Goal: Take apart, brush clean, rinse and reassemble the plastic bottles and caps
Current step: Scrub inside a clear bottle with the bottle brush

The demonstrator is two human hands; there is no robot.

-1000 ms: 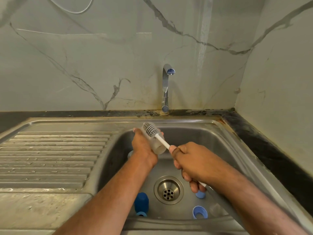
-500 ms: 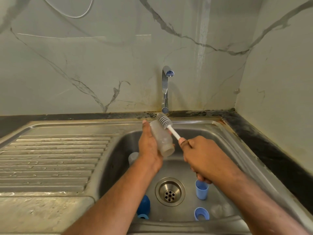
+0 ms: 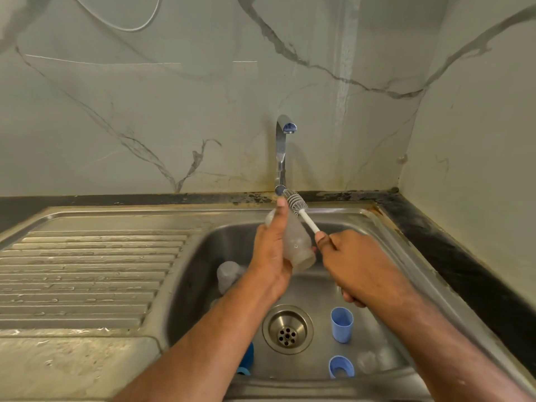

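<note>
A: Where did you have the bottle?

B: Centre of the frame, above the sink basin. Your left hand was wrapped round its far side, thumb up along the wall. Long axis ran from upper left to lower right; the end toward lower right faced your right hand. Whether that end was the mouth, I couldn't tell.

A: And the brush?

B: Outside the bottle. Your right hand was fisted round the white handle, bristle head up beside the bottle's upper end, just under the tap base. Shaft lay almost parallel to the bottle, on its right side.

A: So the coming move?

B: My judgement: the bristles sat at the wrong end for going in. You would have needed to bring the head back toward lower right and line it up with the bottle's end there. Right hand was the nearer one.

A: Other parts?

B: A second clear bottle lay left in the basin; two pale blue caps stood right of the drain, a dark blue piece to its left.
</note>
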